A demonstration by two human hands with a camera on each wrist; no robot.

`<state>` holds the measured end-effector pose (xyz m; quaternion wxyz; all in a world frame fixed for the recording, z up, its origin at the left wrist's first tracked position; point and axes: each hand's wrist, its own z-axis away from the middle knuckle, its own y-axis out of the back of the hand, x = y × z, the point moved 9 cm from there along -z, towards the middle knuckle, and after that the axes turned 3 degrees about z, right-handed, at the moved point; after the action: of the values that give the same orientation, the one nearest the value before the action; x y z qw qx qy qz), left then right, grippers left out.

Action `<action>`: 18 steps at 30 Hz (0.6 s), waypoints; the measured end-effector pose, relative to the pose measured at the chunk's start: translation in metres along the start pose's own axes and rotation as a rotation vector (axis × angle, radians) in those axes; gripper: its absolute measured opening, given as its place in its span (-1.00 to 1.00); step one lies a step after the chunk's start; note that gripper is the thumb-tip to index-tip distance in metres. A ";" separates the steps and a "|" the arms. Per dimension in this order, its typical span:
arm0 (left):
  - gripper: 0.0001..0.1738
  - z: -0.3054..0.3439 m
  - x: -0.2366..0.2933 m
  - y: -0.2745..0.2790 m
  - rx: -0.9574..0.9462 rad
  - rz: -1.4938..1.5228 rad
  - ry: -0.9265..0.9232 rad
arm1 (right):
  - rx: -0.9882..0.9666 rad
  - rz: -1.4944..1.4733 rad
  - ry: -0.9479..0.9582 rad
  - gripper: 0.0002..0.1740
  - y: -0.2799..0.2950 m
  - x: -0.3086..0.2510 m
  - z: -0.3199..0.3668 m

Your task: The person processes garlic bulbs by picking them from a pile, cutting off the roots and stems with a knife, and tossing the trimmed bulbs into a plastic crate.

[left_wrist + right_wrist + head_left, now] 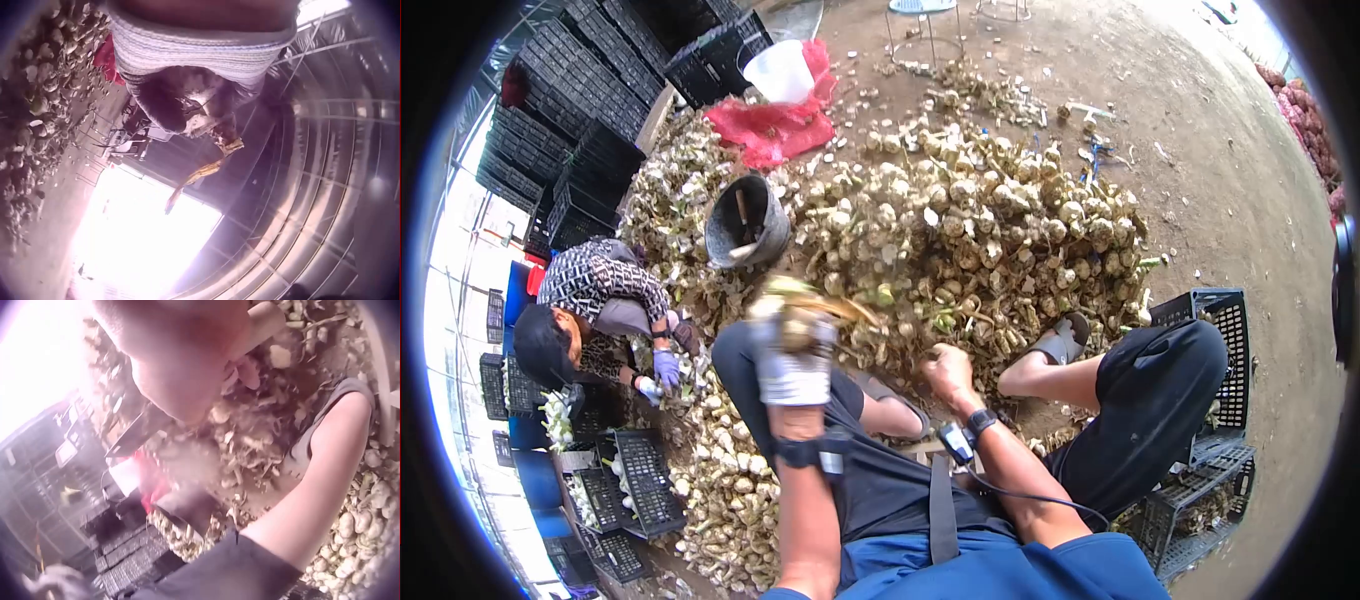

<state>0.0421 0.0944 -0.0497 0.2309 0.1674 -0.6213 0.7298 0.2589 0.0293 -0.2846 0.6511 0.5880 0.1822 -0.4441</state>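
Right now I see the gloved left hand (795, 362) gripping a blurred garlic stalk (784, 297) nearer me than the bucket (748, 225). My curled right hand (949, 373) holds a knife (129, 435) near the garlic heap (1000, 225).

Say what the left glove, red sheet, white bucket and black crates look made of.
Left glove: matte knitted fabric, going by its ribbed cuff. Red sheet: perhaps plastic netting, thin and crumpled; weave unclear. White bucket: probably plastic, smooth and pale. Black crates: apparently moulded plastic, with regular latticed walls.
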 end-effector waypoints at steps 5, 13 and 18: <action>0.07 0.048 0.154 -0.034 -0.556 0.760 -0.309 | 0.224 0.227 -0.047 -0.80 0.053 0.038 -0.036; 0.01 0.019 0.078 -0.029 -0.433 0.321 -0.135 | 0.154 0.502 0.066 -0.56 0.036 0.012 -0.094; -0.16 0.003 0.040 0.021 -0.107 0.226 -0.071 | 0.031 0.554 0.001 -0.60 0.007 0.025 -0.098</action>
<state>-0.0033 0.0944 -0.0450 0.1339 0.1095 -0.6820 0.7106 0.3056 0.1104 -0.3225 0.7384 0.6256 0.0081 -0.2516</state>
